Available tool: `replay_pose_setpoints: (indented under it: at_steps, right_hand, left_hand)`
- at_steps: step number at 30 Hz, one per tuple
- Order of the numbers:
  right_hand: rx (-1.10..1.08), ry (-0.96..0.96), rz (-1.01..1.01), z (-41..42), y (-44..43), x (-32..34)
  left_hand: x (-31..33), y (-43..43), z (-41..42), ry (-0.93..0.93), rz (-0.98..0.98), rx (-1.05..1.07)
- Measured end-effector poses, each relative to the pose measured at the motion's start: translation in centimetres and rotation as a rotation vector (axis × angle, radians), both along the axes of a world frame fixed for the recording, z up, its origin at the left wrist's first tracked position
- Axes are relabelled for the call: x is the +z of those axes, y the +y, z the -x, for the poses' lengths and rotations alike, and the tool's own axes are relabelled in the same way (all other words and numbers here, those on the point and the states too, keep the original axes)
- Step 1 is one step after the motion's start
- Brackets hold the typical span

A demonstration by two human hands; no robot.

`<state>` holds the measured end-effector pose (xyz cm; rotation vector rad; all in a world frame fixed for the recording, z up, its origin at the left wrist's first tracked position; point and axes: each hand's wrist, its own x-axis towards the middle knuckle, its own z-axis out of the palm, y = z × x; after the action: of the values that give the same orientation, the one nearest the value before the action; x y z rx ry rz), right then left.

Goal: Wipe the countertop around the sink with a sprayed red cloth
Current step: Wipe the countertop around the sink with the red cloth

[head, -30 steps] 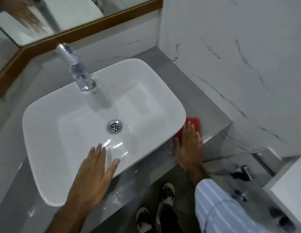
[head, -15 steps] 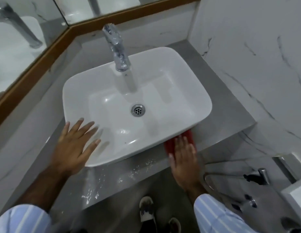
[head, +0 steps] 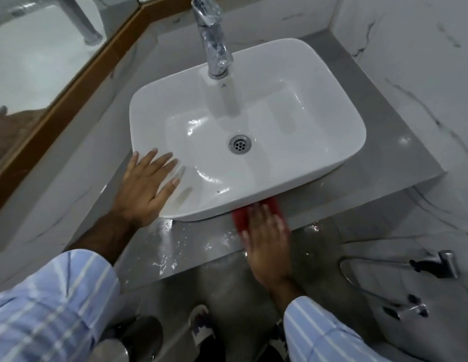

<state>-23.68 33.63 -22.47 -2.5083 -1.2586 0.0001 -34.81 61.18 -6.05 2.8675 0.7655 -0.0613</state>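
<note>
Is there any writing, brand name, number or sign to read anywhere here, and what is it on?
No readable text anywhere.
White rectangular ceramic basin: a tiny dark mark just below the chrome tap, too small to read.
Red cloth under the right hand: blurred, no label visible.
Blue striped shirt sleeves: pattern only, no lettering.

A grey stone countertop [head: 400,142] fills the corner between white marble walls. A white rectangular ceramic basin [head: 319,142] stands on it, taking up most of the surface. On the narrow front strip, a red cloth [head: 243,218] lies flat against the basin's base. Left of the cloth, white wet flecks [head: 165,259] glisten on the strip.
</note>
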Motion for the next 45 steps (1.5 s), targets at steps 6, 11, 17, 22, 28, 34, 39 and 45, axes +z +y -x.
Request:
replay_pose_setpoints:
  at_steps: [6, 11, 17, 22, 28, 34, 39, 45]
  right_hand:
    - [0.32, -0.061, 0.087, 0.7, 0.6, 0.1]
    - [-0.129, 0.005, 0.052, -0.4, -0.3, 0.3]
    - [0.273, -0.034, 0.056, 10.5, 6.6, 0.2]
    - [0.312, 0.005, 0.145, 10.8, 7.5, 1.6]
    - [0.261, 0.031, 0.242, 12.2, 9.9, 1.6]
    - [0.453, 0.035, 0.284, 11.6, 18.0, 2.6]
    - [0.202, 0.078, 0.189, 12.7, 25.0, 3.6]
    - [0.124, 0.118, 0.222, 14.6, 20.3, 3.7]
  left_hand:
    - [-0.1, 0.3, 0.3, 0.004, -0.029, -0.023]
    - [-0.8, 0.7, 0.4, -0.058, -0.019, -0.024]
    - [-1.6, 1.2, 0.4, -0.047, -0.015, -0.015]
    - [-1.1, 1.0, 2.3, -0.076, 0.145, -0.025]
    - [-0.8, -2.3, 15.3, -0.3, 0.121, 0.135]
    - [0.3, -2.3, 24.9, -0.515, -0.137, 0.29]
    - [2.7, 1.5, 31.4, -0.584, -0.493, 0.469]
    - [3.5, 4.4, 34.9, -0.353, -0.67, 0.604]
